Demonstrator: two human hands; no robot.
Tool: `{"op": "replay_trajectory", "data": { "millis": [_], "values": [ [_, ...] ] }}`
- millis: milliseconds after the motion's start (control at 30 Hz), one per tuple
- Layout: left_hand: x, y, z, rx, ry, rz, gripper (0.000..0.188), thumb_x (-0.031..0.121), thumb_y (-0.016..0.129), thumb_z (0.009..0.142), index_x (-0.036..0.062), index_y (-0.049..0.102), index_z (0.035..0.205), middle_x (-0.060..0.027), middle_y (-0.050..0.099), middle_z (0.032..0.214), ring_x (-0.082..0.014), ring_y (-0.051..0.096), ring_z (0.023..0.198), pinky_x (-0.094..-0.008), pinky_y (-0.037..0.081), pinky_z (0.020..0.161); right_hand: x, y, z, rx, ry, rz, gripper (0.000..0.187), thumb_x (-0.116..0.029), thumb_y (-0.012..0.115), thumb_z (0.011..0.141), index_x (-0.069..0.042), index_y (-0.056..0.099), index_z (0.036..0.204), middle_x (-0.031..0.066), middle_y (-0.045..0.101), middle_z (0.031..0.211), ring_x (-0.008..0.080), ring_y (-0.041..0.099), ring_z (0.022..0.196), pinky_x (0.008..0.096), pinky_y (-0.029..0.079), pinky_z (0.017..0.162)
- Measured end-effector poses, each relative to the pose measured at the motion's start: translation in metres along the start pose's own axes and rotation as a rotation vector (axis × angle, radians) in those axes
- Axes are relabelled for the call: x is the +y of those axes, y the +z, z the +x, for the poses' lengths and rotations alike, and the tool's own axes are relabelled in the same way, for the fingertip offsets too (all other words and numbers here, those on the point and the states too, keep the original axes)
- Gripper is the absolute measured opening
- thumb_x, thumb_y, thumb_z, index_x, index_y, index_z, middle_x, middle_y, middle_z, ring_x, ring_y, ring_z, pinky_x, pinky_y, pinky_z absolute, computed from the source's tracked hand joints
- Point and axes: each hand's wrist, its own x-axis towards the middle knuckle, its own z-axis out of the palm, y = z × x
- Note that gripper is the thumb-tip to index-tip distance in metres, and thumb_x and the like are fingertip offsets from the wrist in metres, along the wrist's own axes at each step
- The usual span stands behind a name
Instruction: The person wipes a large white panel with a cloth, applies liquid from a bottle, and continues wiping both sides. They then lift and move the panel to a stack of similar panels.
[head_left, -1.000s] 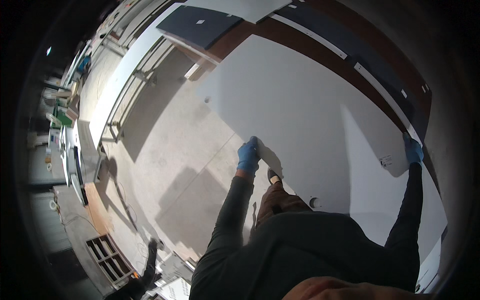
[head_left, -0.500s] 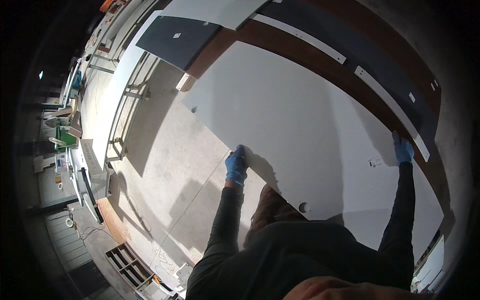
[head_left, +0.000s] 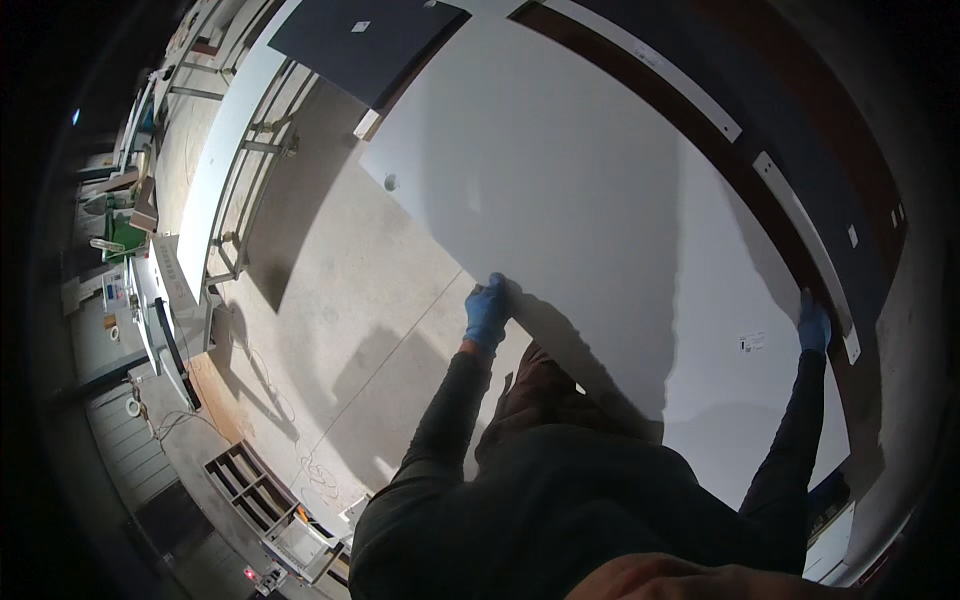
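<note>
A large white panel lies in front of me, with a small white label near its right side and a round hole by its far left corner. My left hand, in a blue glove, is closed around the panel's left edge. Over on the opposite edge, my right hand, also blue-gloved, grips the same panel; its fingertips are partly hidden. My body covers the near end of the panel.
Dark boards and narrow white strips lie beyond and to the right of the panel. A metal-framed bench stands at left. Near the lower left are a compartmented unit and loose cables on the floor.
The panel has shifted toward me relative to the strips and dark boards beyond it. Both hands keep their hold on its edges. The whole view has also turned slightly.
</note>
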Motion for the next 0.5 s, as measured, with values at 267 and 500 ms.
{"op": "replay_trajectory", "data": {
  "millis": [267, 500],
  "values": [
    [0.021, 0.016, 0.012, -0.152, -0.033, -0.092, 0.023, 0.024, 0.063, 0.101, 0.001, 0.063, 0.096, -0.0082, 0.07, 0.086, -0.0198, 0.066, 0.072, -0.0318, 0.054, 0.068, 0.002, 0.005, -0.015, -0.021, 0.154, -0.023, 0.074, -0.067, 0.042, 0.101, -0.001, 0.075, 0.11, 0.0298, 0.07, 0.112, 0.048, 0.066, 0.104, 0.0527, 0.052, 0.089],
    [-0.007, 0.037, 0.017, -0.166, -0.095, 0.004, 0.03, 0.028, 0.06, 0.102, -0.0016, 0.066, 0.105, -0.0098, 0.074, 0.093, -0.0219, 0.07, 0.08, -0.0323, 0.056, 0.074, 0.044, 0.039, -0.012, 0.118, 0.046, 0.037, 0.077, -0.067, 0.041, 0.101, 0.002, 0.073, 0.109, 0.0307, 0.069, 0.114, 0.0474, 0.065, 0.106, 0.0529, 0.05, 0.092]
  ]
}}
